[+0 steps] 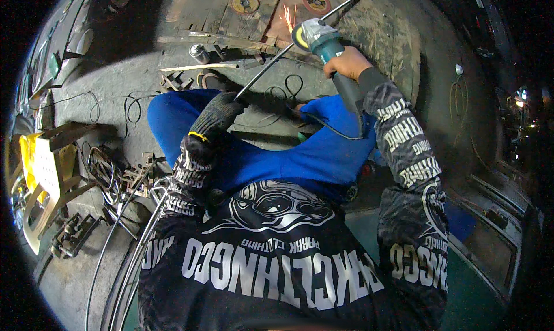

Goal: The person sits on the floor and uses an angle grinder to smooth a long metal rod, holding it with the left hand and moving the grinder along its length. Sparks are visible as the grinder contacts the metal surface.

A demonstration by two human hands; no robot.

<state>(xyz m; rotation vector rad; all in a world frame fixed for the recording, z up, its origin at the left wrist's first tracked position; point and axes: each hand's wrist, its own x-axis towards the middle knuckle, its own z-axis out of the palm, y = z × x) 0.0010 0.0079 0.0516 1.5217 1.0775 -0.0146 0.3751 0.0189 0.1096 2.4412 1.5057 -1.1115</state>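
My left hand, in a dark knit glove, is closed around the near end of a long thin metal rod. The rod slants up and away to the right, passing by the grinder's head. My bare right hand grips the teal and grey body of an angle grinder. Its yellowish disc meets the rod or lies right beside it; the exact contact is hard to make out. Orange sparks spray upward from the disc. The grinder's cord runs down past my right knee.
Two round discs, one yellowish and one reddish, lie on the wooden boards ahead. A spray can stands left of them. Beside me at left are a yellowish plastic chair, tangled cables and several long metal rods.
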